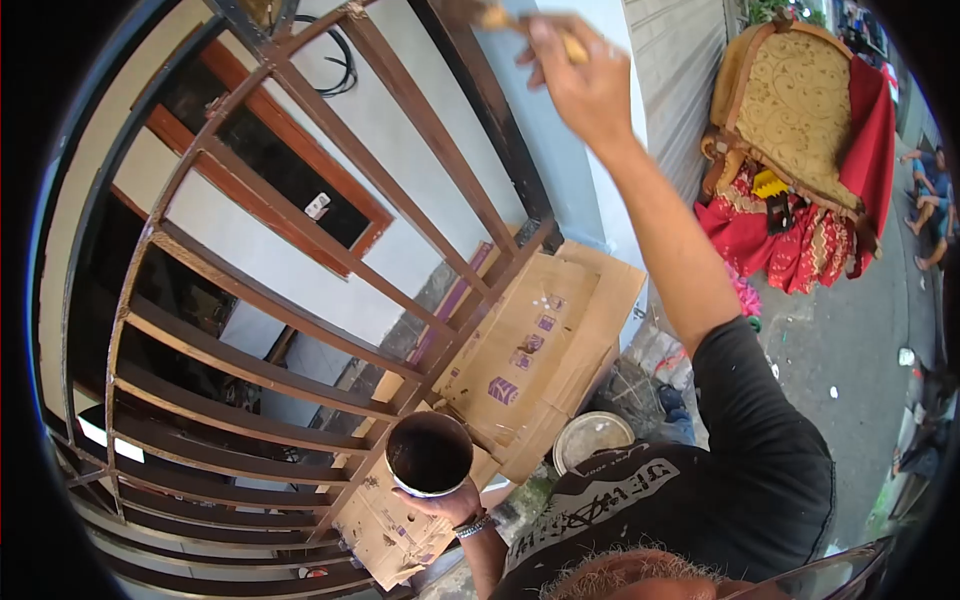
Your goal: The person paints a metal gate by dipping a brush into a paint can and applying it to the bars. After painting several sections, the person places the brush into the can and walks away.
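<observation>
My left hand (448,500) supports a round paint can (425,488) from below, fingers around its base. Dark brown paint shows inside the can, with its mouth facing the camera. At the top of the view, my right hand (580,75) is raised and closed around the wooden handle of a paintbrush (497,17); the bristle end is dark, blurred and partly cut off by the frame. The brush is beside the upper part of a dark post (500,110). Left of both hands stands a metal railing (330,245) with brown bars; the can is close to its lower rail.
Flattened cardboard (530,350) lies along the railing's foot. A round pale lid (592,438) rests near my body. A carved, upholstered armchair (795,100) with red cloth (790,235) stands on the pavement. Several people sit at the far right. Behind the railing is a wood-framed window (290,170).
</observation>
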A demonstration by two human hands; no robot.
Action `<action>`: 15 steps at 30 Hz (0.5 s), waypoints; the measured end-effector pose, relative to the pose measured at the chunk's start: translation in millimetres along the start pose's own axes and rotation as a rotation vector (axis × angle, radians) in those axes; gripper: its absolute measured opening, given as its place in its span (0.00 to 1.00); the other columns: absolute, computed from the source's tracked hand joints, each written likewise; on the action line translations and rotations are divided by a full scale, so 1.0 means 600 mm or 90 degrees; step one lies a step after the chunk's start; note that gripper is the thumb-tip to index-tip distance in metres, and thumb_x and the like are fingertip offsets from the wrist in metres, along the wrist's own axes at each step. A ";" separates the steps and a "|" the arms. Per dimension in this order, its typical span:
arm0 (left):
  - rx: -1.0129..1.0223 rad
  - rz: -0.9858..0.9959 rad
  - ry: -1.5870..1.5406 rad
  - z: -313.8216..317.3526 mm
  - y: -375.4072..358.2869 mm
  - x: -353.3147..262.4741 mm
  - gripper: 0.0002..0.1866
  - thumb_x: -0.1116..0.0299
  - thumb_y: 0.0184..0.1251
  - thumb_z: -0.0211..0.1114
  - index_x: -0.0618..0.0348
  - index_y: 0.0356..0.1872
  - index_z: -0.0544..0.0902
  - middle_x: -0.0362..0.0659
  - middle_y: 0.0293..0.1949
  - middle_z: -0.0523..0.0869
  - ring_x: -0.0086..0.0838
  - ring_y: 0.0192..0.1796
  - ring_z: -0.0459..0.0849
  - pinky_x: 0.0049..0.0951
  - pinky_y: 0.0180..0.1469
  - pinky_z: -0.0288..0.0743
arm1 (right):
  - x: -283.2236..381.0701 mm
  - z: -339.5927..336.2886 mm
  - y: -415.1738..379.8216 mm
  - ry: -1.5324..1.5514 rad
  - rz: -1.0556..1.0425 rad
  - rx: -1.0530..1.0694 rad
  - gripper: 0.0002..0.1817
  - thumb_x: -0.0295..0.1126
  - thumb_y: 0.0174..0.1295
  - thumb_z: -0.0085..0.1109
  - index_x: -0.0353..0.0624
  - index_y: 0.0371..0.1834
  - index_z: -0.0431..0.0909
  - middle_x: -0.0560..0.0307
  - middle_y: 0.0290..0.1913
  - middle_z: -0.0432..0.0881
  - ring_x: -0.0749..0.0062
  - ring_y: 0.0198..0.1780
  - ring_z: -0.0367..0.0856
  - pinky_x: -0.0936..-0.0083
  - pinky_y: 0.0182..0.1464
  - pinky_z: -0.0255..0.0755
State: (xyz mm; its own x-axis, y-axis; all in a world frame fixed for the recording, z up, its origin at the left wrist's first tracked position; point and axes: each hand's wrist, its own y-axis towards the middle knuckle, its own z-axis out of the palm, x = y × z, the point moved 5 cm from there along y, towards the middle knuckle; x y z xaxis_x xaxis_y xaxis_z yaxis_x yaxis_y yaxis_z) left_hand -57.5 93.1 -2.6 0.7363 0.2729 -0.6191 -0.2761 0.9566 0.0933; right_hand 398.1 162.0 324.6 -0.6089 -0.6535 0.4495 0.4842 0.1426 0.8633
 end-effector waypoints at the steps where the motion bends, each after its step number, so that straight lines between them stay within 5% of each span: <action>1: -0.004 -0.016 0.006 -0.005 0.002 0.004 0.39 0.30 0.69 0.50 0.42 0.73 0.69 0.47 0.71 0.73 0.47 0.72 0.72 0.60 0.69 0.72 | -0.064 -0.006 -0.056 0.013 0.063 0.006 0.15 0.40 0.75 0.55 0.39 0.45 0.84 0.57 0.22 0.85 0.75 0.21 0.84 0.77 0.27 0.76; 5: 0.015 -0.013 0.084 -0.006 0.003 -0.002 0.39 0.30 0.70 0.48 0.42 0.74 0.69 0.46 0.73 0.72 0.46 0.73 0.71 0.58 0.72 0.69 | -0.236 -0.084 -0.346 -0.058 0.338 0.016 0.13 0.37 0.74 0.56 0.38 0.43 0.85 0.56 0.20 0.83 0.77 0.23 0.83 0.77 0.26 0.74; 7: 0.088 0.017 0.136 0.014 0.005 -0.007 0.39 0.30 0.71 0.47 0.42 0.74 0.68 0.46 0.73 0.71 0.46 0.74 0.70 0.57 0.73 0.68 | -0.252 -0.137 -0.459 -0.154 0.352 0.029 0.14 0.37 0.74 0.56 0.36 0.42 0.85 0.55 0.20 0.83 0.76 0.23 0.83 0.76 0.26 0.74; 11: 0.068 -0.002 0.150 -0.002 0.011 0.002 0.38 0.30 0.71 0.46 0.41 0.75 0.68 0.45 0.74 0.71 0.45 0.75 0.70 0.56 0.73 0.68 | -0.226 -0.126 -0.465 -0.156 0.459 0.084 0.16 0.36 0.76 0.55 0.32 0.44 0.82 0.56 0.24 0.84 0.76 0.24 0.82 0.80 0.28 0.77; 13: 0.060 -0.017 0.141 -0.012 0.015 0.010 0.38 0.30 0.71 0.46 0.39 0.75 0.68 0.44 0.74 0.71 0.45 0.74 0.70 0.56 0.72 0.69 | -0.223 -0.081 -0.409 0.051 0.560 -0.009 0.15 0.35 0.76 0.54 0.31 0.46 0.81 0.52 0.28 0.85 0.74 0.25 0.83 0.79 0.29 0.79; 15: 0.049 0.002 0.165 -0.010 0.014 0.015 0.38 0.30 0.70 0.47 0.38 0.74 0.68 0.43 0.74 0.70 0.44 0.74 0.70 0.56 0.72 0.70 | -0.188 -0.052 -0.342 0.236 0.492 -0.046 0.16 0.35 0.77 0.53 0.29 0.51 0.80 0.47 0.31 0.85 0.72 0.27 0.84 0.77 0.30 0.80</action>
State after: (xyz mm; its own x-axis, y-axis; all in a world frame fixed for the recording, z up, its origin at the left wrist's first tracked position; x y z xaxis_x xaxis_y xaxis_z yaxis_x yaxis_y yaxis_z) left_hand -56.8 102.7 -12.0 0.5498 0.2497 -0.7971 -0.2233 0.9635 0.1478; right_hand 386.9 183.4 89.6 0.1471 -0.5944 0.7906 0.7251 0.6084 0.3226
